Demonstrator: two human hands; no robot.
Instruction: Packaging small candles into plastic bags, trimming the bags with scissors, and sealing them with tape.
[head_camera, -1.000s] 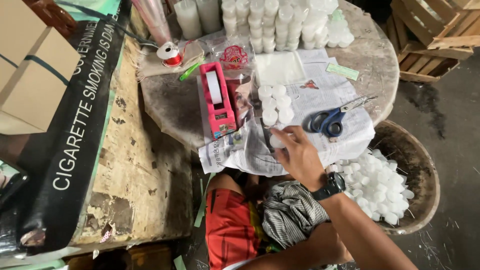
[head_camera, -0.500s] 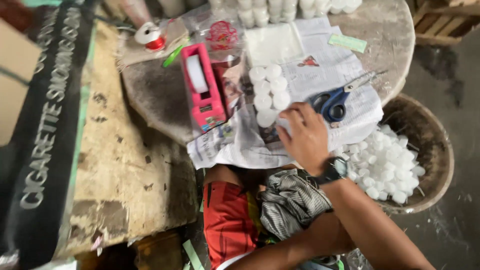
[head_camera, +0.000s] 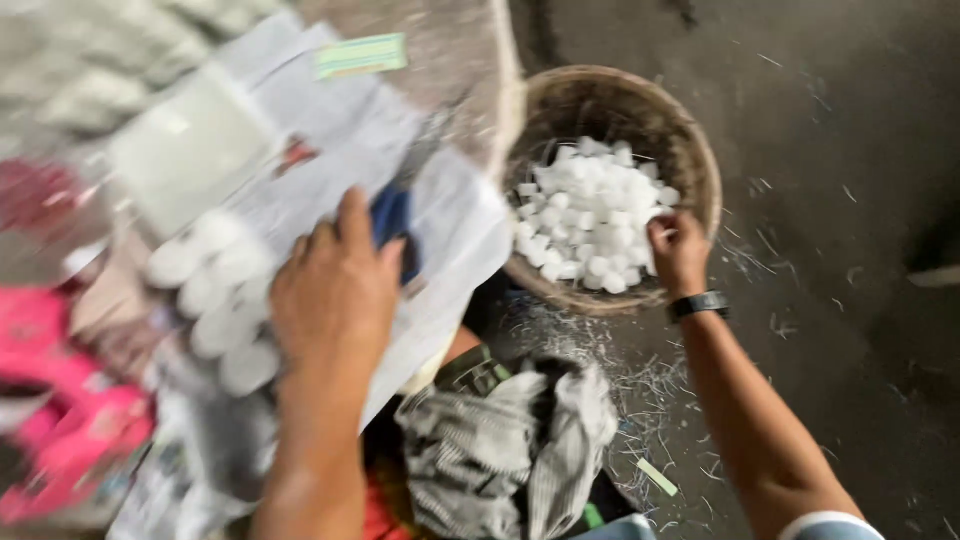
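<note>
The right hand (head_camera: 676, 252), which wears a dark wristwatch (head_camera: 698, 305), reaches down into a round woven basket (head_camera: 690, 150) that stands on the dark floor (head_camera: 850, 200) beside the table. Its fingers are curled into the heap of small white round pieces (head_camera: 590, 215) that fills the basket bottom, and they touch the pieces at the right edge of the heap; whether the hand really grips any piece I cannot tell, because the fingertips are hidden among them. The left hand (head_camera: 335, 290) lies palm down on the sheets of white printed paper (head_camera: 450, 220) that cover the round table edge, with the fingers loosely bent and resting flat, holding nothing that can be seen. Just beyond its fingertips a blue handle (head_camera: 393, 215) shows, probably of scissors, but the picture is too blurred to be sure. To the left of this hand, a short row of white round pieces (head_camera: 215, 290) lies on the paper, near the thumb side. Farther left is a blurred bright pink plastic object (head_camera: 50, 400). A small pale green slip (head_camera: 362, 55) lies on the paper at the top. A grey striped cloth (head_camera: 520, 450) lies on the lap below the table.
</note>
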